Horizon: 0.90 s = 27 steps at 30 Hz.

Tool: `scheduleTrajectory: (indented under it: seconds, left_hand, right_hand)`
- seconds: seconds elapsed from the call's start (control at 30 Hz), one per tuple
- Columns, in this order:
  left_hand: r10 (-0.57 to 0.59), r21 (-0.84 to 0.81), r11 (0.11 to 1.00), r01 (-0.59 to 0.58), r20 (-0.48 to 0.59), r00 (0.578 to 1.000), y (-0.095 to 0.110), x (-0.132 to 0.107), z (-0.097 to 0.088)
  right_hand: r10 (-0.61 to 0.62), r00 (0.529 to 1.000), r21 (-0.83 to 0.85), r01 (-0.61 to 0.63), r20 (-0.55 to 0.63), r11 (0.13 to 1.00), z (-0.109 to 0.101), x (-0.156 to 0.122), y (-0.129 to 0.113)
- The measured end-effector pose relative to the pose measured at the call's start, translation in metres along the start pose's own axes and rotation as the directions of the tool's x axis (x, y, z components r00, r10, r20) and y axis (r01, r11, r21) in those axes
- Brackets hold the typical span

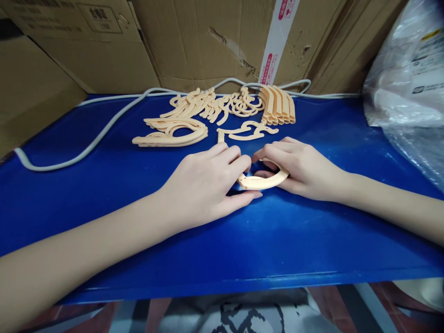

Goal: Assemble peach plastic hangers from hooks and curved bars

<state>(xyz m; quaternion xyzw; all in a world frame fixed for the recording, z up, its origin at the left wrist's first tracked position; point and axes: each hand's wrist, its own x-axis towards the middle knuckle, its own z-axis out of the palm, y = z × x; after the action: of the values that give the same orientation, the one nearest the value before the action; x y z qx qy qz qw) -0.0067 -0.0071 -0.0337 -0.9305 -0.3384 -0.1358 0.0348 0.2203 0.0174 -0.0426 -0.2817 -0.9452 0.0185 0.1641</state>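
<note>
A curved beige plastic folding hanger part (pixel 265 181) is held between both hands, low over the blue table. My left hand (pixel 211 178) is closed over its left end, with the fingers curled and the thumb stretched out below. At the other end, my right hand (pixel 301 166) pinches the curved side between thumb and fingers. My left fingers hide the joint. Just beyond my left hand a straight beige piece (pixel 221 135) sticks out, partly covered. Loose curved hanger pieces (pixel 253 131) lie beyond the hands.
Behind lie a stack of folded hangers (pixel 169 133), a pile of hooked pieces (pixel 190 104) and a neat stack of curved arms (pixel 277 106). A white cable (pixel 104 129) runs along the left and back. Cardboard boxes (pixel 208 41) wall the rear; plastic-wrapped goods (pixel 405 78) stand right.
</note>
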Motion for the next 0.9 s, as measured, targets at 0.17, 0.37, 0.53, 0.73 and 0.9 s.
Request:
scheduleTrajectory:
  seconds: [0.17,0.37,0.53,0.73,0.9]
  left_hand:
    - [-0.003,-0.007,1.000,0.003,0.016,1.000,0.0012,0.0009,0.0007]
    - [0.006,0.022,1.000,-0.006,0.018,1.000,0.0012,-0.0023,-0.0011]
    - [0.006,-0.038,0.999,-0.006,0.009,1.000,0.0009,-0.0035,0.0000]
    - [-0.024,-0.239,0.971,0.024,0.005,1.000,0.0020,-0.0015,-0.0002]
    - [-0.027,-0.354,0.935,0.028,0.009,1.000,0.0013,-0.0021,-0.0010]
  right_hand:
    - [0.002,1.000,0.002,-0.002,0.009,1.000,0.0006,0.0001,-0.0009]
    - [0.010,1.000,0.010,-0.010,0.012,1.000,0.0019,0.0026,-0.0047]
    - [0.008,1.000,0.016,-0.009,0.010,1.000,0.0019,0.0039,-0.0060]
    - [0.010,1.000,0.028,-0.009,-0.016,1.000,-0.0006,0.0013,-0.0076]
    - [0.052,0.998,0.125,-0.046,-0.045,0.991,-0.0015,-0.0014,-0.0082]
